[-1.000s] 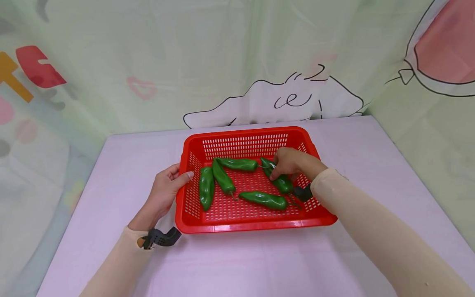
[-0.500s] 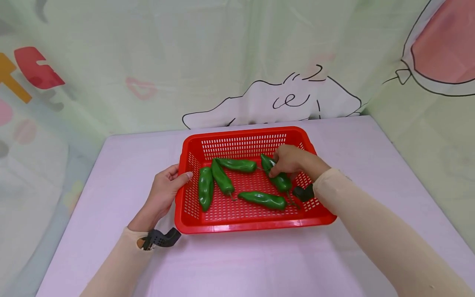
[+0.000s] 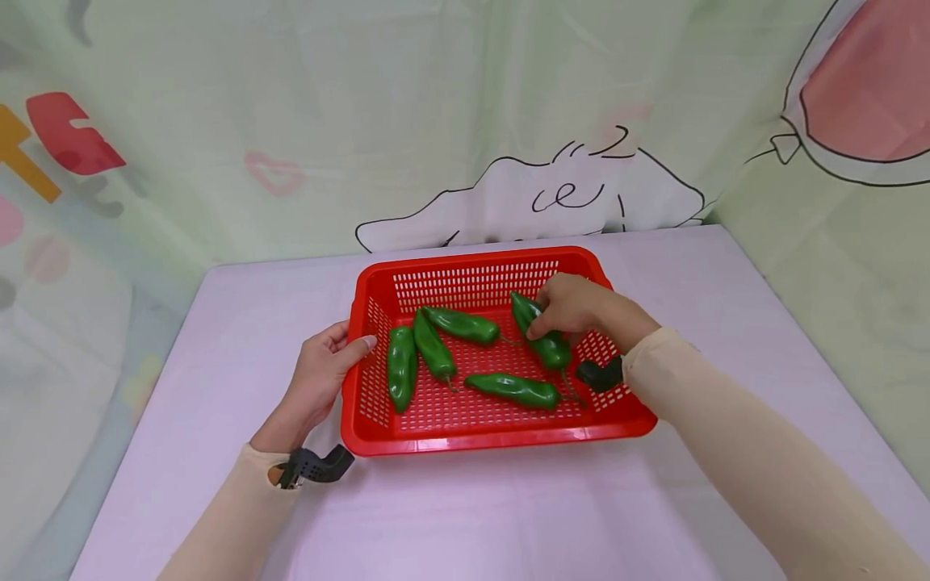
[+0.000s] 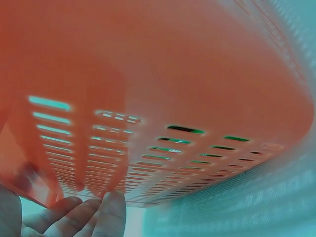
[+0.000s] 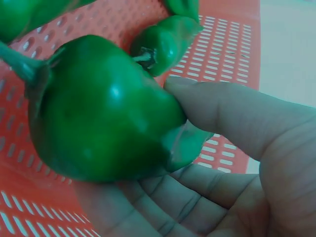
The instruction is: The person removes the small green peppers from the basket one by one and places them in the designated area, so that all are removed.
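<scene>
My right hand [image 3: 581, 307] grips a long green pepper [image 3: 550, 350] near the right side of a red plastic basket [image 3: 494, 443]. In the right wrist view, the thumb lies on one side of this green pepper [image 5: 103, 118] and the fingers curl beneath it; its stem end faces the camera. My left hand [image 3: 320, 375] holds the basket's left rim, thumb over the edge and fingers outside. From the left wrist, those fingers [image 4: 111, 212] touch the slotted outer wall [image 4: 197, 74]. Two peppers [image 3: 403, 367] [image 3: 433, 345] lie at the basket's left, another [image 3: 465, 325] at the back.
One more green pepper [image 3: 516, 389] lies along the basket's front, stem to the right. The basket rests on a table with a pale lilac cover [image 3: 465, 516]. Behind stands a light green printed curtain [image 3: 327, 105]. A small black camera [image 3: 323, 465] is on the left wrist.
My right hand has shifted slightly toward the basket's back with the held pepper. The pepper at the back has swung its stem end toward the front. My left hand keeps its place.
</scene>
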Available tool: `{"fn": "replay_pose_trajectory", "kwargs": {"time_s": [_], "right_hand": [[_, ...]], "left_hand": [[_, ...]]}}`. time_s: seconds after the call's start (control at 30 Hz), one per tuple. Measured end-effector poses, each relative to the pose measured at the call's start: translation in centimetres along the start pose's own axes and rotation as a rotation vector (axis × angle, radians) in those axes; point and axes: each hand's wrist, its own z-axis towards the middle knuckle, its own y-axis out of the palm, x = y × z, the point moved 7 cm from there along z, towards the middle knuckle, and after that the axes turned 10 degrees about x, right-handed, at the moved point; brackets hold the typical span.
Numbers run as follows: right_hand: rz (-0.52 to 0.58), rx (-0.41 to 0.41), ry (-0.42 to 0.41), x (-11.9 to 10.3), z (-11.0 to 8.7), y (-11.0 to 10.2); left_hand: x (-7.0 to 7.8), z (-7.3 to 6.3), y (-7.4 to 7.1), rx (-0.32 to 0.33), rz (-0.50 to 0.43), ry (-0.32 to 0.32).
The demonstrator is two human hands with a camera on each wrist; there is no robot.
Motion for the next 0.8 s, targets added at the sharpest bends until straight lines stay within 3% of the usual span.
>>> {"fn": "replay_pose_trajectory", "kwargs": {"time_s": [0.8], "right_hand": [[0.074,0.063,-0.022,0.2,-2.6,-3.9]], "left_hand": [[0.0,-0.1,0.0,-0.004,-0.004,0.002]]}}
